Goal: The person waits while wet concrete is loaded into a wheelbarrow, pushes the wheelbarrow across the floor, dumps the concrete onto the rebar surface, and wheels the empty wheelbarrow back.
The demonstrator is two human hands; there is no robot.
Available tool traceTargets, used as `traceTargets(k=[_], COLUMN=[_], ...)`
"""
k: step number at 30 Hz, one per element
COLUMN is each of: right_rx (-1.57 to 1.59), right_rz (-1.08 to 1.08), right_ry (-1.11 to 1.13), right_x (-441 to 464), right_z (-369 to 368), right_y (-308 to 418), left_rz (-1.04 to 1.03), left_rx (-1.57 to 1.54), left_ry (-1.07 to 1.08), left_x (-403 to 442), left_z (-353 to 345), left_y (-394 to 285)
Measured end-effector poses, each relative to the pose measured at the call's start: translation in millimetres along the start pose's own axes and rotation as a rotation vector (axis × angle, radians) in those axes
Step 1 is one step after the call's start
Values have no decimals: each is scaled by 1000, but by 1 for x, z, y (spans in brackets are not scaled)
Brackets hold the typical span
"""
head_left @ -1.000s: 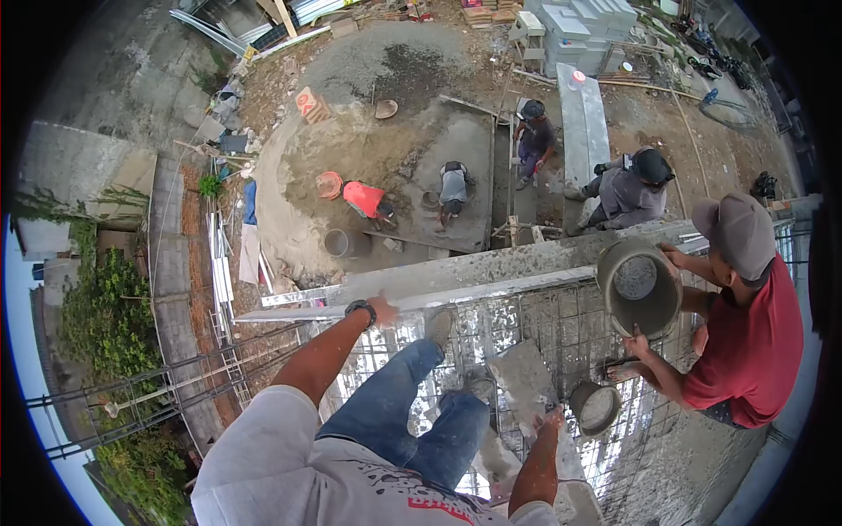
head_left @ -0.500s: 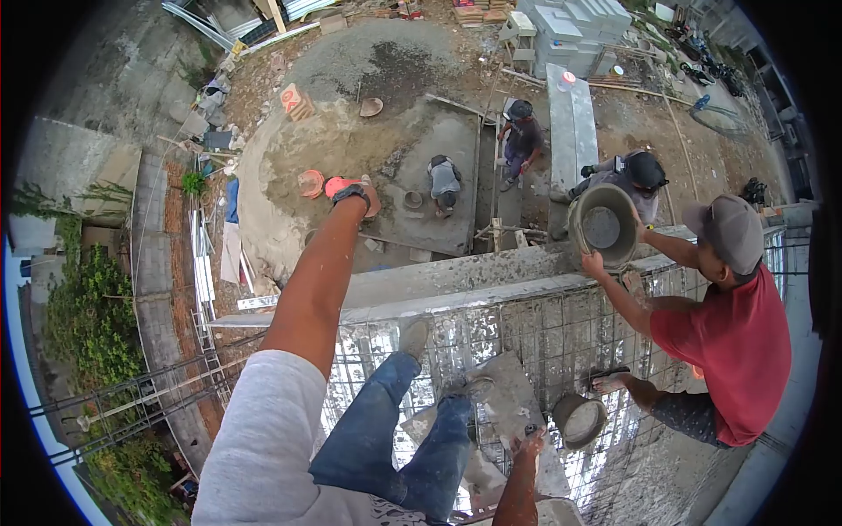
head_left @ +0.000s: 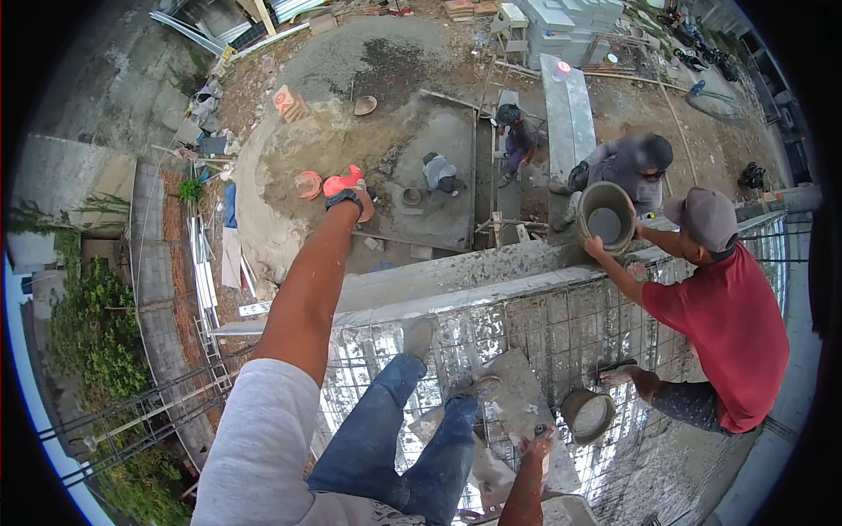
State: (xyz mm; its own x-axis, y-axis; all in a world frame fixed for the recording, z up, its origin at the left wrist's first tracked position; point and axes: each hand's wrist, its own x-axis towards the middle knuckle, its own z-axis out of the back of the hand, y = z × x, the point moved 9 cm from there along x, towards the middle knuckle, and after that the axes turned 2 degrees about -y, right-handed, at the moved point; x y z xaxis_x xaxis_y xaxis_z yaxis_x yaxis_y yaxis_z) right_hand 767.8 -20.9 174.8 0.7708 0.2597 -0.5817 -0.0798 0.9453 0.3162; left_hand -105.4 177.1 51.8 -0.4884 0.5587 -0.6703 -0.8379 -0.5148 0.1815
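My left hand [head_left: 364, 207], a dark band at its wrist, is stretched out over the ground below; its fingers cannot be made out clearly. An orange-red shape [head_left: 340, 183] appears beside it, partly hidden. Low in the view, my right hand [head_left: 536, 445] is closed around a small dark-ended object [head_left: 540, 430] above a grey flat board [head_left: 517, 394]. Right of that hand, a bucket [head_left: 588, 416] with grey contents stands on the rebar grid [head_left: 544, 324]. A co-worker in a red shirt [head_left: 724, 333] holds another bucket [head_left: 607, 217] at the wall edge.
A concrete beam [head_left: 438, 294] runs across beyond my feet, with a drop to the ground behind it. Several workers are lower down, one [head_left: 631, 167] close to the held bucket. A metal-topped plank [head_left: 568, 114] and a sand heap [head_left: 298, 167] lie further off.
My left hand has shifted slightly left and down in view. The co-worker's held bucket appears a little further right and more upright. My right hand stays low, nearly unchanged.
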Motion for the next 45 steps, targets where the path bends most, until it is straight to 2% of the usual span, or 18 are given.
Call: traceTargets(k=[5, 11, 20, 25, 31, 38, 40, 41, 44, 45], right_rx=[51, 69, 35, 30, 24, 0, 54, 84, 65, 54], right_rz=[-26, -4, 25, -38, -10, -49, -105, -129, -13, 16], right_ry=[-22, -77, -88, -73, -128, -107, -79, -66, -93, -82], right_x=[-16, -15, -5, 3, -15, -21, -11, -1, 10, 11], right_z=[2, 3, 7, 6, 7, 8, 7, 7, 8, 7], right_y=[6, 4, -1, -9, 6, 9, -4, -10, -14, -13], left_rz=[-12, -164, -171, -198, -213, -228, -316, -325, -260, -277], left_rx=[15, -45, -100, -84, -111, -58, 42, 10, -241, -236], left_ry=[50, 89, 123, 164, 99, 115, 165, 172, 173, 166], left_x=[-22, -65, -77, -77, -96, -89, -91, -93, -103, -109], left_z=[19, 53, 61, 55, 73, 48, 30, 23, 3, -6], left_y=[-1, -33, -41, -48, -57, -72, -85, -92, -102, -107])
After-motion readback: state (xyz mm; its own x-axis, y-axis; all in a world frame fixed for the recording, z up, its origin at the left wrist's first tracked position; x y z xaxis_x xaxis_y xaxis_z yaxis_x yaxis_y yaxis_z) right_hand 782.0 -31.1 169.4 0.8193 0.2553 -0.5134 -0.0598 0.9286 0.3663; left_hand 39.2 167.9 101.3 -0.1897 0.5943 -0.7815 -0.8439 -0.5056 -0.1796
